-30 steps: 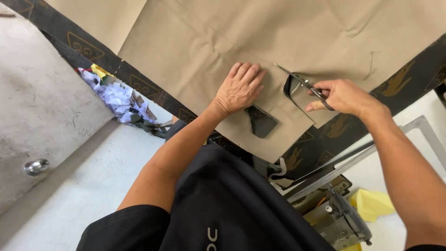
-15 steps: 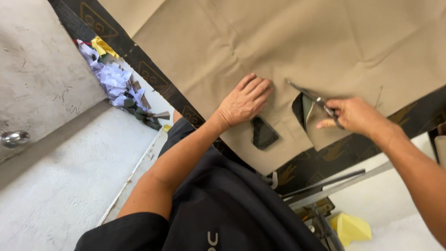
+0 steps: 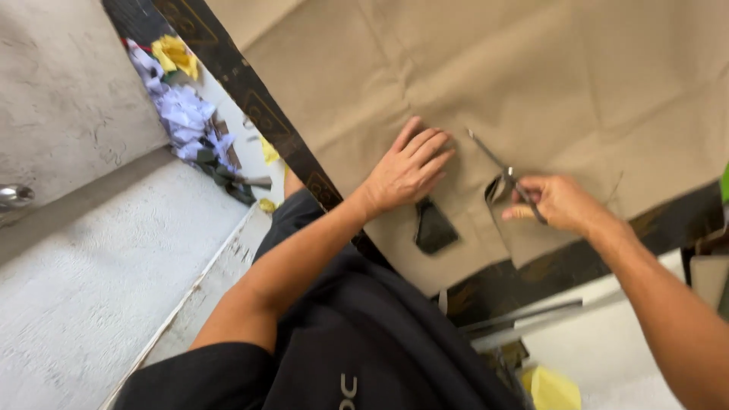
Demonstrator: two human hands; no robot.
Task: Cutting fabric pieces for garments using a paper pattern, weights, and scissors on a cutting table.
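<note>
A large sheet of brown paper (image 3: 486, 68) lies over a dark patterned table top (image 3: 235, 83). My left hand (image 3: 410, 168) presses flat on the paper with its fingers spread, just above a dark cut-out hole (image 3: 434, 225). My right hand (image 3: 558, 203) grips a pair of metal scissors (image 3: 497, 163), whose blades point up and to the left into a cut in the paper. A loose flap of paper (image 3: 531, 235) hangs below the scissors at the sheet's near edge.
A heap of paper scraps (image 3: 186, 106), purple, white and yellow, lies on the pale floor at the left. A grey wall with a metal knob (image 3: 14, 196) stands at far left. A yellow object (image 3: 553, 389) and metal bars (image 3: 524, 315) sit under the table's near edge.
The view has swung, so everything sits lower and further right in the frame. My right hand with the scissors has drawn slightly away from the left hand, and the blades now reach further into the paper.
</note>
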